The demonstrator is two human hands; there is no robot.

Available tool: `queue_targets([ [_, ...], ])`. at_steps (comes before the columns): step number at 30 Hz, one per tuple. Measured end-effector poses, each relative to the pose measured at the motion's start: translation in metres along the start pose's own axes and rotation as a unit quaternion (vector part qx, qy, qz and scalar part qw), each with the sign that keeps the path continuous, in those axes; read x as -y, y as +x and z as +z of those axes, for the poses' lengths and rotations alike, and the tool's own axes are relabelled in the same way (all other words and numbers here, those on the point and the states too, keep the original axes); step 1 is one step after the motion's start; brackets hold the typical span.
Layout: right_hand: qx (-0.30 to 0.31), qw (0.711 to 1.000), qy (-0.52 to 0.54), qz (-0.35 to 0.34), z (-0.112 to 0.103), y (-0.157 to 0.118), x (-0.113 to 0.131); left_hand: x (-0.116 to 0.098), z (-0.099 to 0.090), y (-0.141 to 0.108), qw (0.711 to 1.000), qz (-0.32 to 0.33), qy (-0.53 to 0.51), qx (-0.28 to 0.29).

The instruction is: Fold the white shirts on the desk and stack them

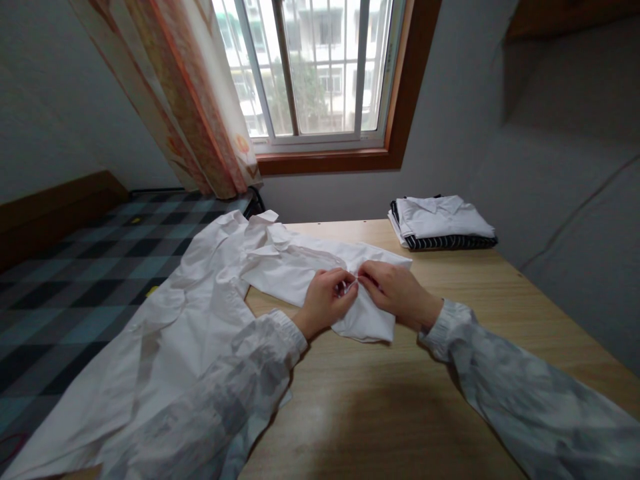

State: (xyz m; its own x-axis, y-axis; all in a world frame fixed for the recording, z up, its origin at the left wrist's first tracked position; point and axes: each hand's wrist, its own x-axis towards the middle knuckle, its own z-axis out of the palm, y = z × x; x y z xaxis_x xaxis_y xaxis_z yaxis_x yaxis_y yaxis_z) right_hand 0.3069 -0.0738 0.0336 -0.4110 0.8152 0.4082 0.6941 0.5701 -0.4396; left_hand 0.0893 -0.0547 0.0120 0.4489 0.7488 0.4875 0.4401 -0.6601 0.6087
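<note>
A white shirt (175,320) lies spread over the left side of the wooden table, its collar toward the window. One of its sleeves (295,270) stretches to the right across the table. Near the end of that sleeve, my left hand (327,297) pinches the white fabric between thumb and fingers. My right hand (397,290) pinches the same spot from the other side, so the fingertips of both hands nearly meet. The cuff (370,323) hangs flat below them on the table. Whatever small detail sits between the fingertips is hidden.
Folded clothes (445,220), white on top with black striped cloth beneath, are stacked at the table's (500,320) back right. A bed with a checked cover (60,280) adjoins the left side. Behind are a curtain (185,100) and a barred window (320,73).
</note>
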Motion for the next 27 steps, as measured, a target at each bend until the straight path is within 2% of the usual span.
queue_targets([
  [6,-0.006,0.991,0.134,0.027,0.007,0.003,-0.016,-0.001,-0.002,0.000,1.000,0.000,-0.006,0.008],
  [12,0.011,0.972,0.231,0.044,0.013,0.003,-0.032,-0.001,-0.004,0.002,0.997,0.018,-0.064,0.032],
  [19,0.038,0.978,0.204,0.009,0.014,0.002,-0.038,0.002,-0.005,0.000,0.991,0.107,-0.001,0.080],
  [22,0.061,0.978,0.199,0.000,0.015,0.002,-0.039,0.001,-0.005,-0.002,0.988,0.131,0.001,0.076],
  [24,0.027,0.981,0.194,0.014,0.016,0.003,-0.040,0.000,-0.005,-0.002,0.992,0.113,-0.012,0.052],
  [27,-0.094,0.978,0.173,0.072,0.014,0.005,-0.045,0.000,-0.003,0.000,0.998,0.066,-0.022,0.013],
])
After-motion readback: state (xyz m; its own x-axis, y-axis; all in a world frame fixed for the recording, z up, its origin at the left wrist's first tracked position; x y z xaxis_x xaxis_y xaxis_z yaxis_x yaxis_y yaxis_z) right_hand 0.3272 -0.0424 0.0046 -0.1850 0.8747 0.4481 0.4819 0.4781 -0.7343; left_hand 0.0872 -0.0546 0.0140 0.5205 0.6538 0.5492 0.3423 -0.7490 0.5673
